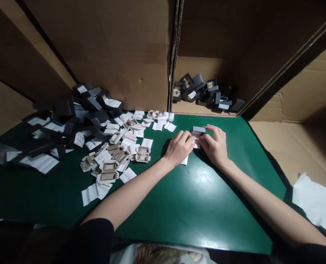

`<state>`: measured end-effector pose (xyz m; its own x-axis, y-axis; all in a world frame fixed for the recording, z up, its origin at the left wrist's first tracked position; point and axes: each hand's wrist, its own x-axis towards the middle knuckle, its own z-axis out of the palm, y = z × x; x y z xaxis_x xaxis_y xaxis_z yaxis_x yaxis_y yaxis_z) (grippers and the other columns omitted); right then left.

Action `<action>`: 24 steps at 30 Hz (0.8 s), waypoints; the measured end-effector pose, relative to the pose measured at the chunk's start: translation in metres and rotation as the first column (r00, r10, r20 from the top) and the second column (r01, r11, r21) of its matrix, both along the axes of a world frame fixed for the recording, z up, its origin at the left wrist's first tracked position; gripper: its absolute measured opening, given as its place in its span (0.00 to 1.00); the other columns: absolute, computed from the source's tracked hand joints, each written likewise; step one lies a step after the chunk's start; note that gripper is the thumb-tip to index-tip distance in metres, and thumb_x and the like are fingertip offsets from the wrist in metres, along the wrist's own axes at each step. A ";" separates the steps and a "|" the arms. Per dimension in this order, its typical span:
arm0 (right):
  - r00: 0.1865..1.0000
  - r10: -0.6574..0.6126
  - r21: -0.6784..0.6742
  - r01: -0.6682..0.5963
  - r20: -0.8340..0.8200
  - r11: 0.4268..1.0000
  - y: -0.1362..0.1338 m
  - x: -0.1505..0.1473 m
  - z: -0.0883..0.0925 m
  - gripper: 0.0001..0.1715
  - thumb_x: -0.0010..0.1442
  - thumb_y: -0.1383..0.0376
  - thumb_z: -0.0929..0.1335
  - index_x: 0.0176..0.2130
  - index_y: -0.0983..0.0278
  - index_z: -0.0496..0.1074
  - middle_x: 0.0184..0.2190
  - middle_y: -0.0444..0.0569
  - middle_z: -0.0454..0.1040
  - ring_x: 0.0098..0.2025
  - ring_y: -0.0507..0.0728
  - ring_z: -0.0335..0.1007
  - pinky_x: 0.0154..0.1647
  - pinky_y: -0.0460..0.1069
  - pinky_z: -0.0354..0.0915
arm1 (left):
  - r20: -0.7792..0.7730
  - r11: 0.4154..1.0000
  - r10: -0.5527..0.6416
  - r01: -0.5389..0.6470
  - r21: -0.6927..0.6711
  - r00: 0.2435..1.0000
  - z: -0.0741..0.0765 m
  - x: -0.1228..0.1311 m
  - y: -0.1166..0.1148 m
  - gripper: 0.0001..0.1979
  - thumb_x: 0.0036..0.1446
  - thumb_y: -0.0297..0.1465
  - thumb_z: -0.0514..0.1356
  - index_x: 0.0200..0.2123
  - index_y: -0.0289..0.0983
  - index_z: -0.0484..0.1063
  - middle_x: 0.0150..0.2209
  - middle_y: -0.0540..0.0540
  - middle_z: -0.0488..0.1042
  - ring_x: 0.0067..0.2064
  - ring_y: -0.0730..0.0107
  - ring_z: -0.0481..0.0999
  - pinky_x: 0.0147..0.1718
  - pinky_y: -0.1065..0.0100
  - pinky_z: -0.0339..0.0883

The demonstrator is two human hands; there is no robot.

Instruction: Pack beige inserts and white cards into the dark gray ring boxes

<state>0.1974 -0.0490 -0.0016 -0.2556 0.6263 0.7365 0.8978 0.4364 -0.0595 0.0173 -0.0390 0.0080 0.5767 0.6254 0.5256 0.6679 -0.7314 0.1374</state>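
My right hand (217, 145) grasps the small box (198, 129) in front of the open carton (204, 64), my left hand (179, 147) apparently steadying it (its grip is hidden); card inserts (120, 154) lie left of the carton, presumably for easy reach.

Your right hand (217, 146) holds a small box (198, 129) above the green counter (163, 198), and your left hand (178, 148) meets it from the other side, with a white piece (196, 145) between them. A slip (185, 160) lies beneath your left hand. On your left you have scattered paper inserts (109, 171) beside piled black cases (65, 108). Ahead, an open carton (207, 109) holds more cases (198, 81).
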 end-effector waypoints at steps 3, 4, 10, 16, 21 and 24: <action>1.000 0.023 -0.010 -0.023 0.009 1.000 0.001 0.002 -0.001 0.08 0.61 0.64 0.66 0.29 0.63 0.69 0.47 0.54 0.70 0.55 0.62 0.63 0.48 0.56 0.59 | 0.021 0.993 -0.114 0.114 0.041 0.993 -0.003 0.001 0.001 0.12 0.64 0.25 0.48 0.41 0.33 0.71 0.44 0.42 0.73 0.47 0.65 0.70 0.44 0.64 0.66; 1.000 0.028 -0.020 -0.028 0.012 0.999 0.001 0.002 -0.001 0.09 0.61 0.64 0.66 0.29 0.63 0.70 0.48 0.54 0.70 0.55 0.62 0.62 0.48 0.56 0.59 | 0.030 0.991 -0.130 0.128 0.041 0.991 -0.004 0.002 0.002 0.13 0.65 0.25 0.47 0.41 0.33 0.71 0.44 0.41 0.73 0.47 0.65 0.70 0.44 0.64 0.67; 1.000 0.014 -0.040 -0.014 -0.008 0.999 -0.009 0.005 0.004 0.09 0.60 0.68 0.65 0.39 0.58 0.74 0.41 0.51 0.72 0.43 0.58 0.65 0.44 0.55 0.58 | 0.012 0.991 -0.132 0.132 0.029 0.991 -0.006 0.002 0.001 0.12 0.64 0.26 0.49 0.41 0.31 0.72 0.44 0.40 0.74 0.48 0.63 0.71 0.45 0.63 0.69; 0.986 0.164 -0.170 -0.159 0.015 0.973 -0.013 0.000 0.005 0.17 0.60 0.76 0.60 0.40 0.61 0.73 0.37 0.49 0.76 0.41 0.56 0.67 0.41 0.52 0.60 | -0.008 0.995 -0.100 0.100 0.006 0.995 -0.006 0.000 0.000 0.12 0.64 0.27 0.48 0.43 0.32 0.71 0.43 0.39 0.74 0.48 0.63 0.72 0.43 0.62 0.70; 0.992 0.127 -0.198 -0.128 -0.015 0.972 -0.013 -0.002 0.001 0.18 0.60 0.77 0.59 0.39 0.62 0.73 0.35 0.47 0.76 0.38 0.54 0.69 0.44 0.52 0.59 | 0.046 0.991 -0.126 0.124 0.043 0.991 -0.012 0.000 -0.002 0.12 0.64 0.24 0.48 0.45 0.31 0.70 0.47 0.40 0.73 0.51 0.65 0.70 0.50 0.64 0.68; 0.989 0.143 -0.200 -0.147 -0.035 0.969 -0.014 -0.002 -0.001 0.19 0.60 0.77 0.58 0.42 0.62 0.72 0.37 0.48 0.76 0.39 0.53 0.69 0.45 0.52 0.59 | 0.029 0.992 -0.119 0.118 0.038 0.992 -0.012 0.001 -0.003 0.12 0.63 0.23 0.48 0.44 0.30 0.70 0.46 0.39 0.73 0.52 0.64 0.70 0.51 0.63 0.68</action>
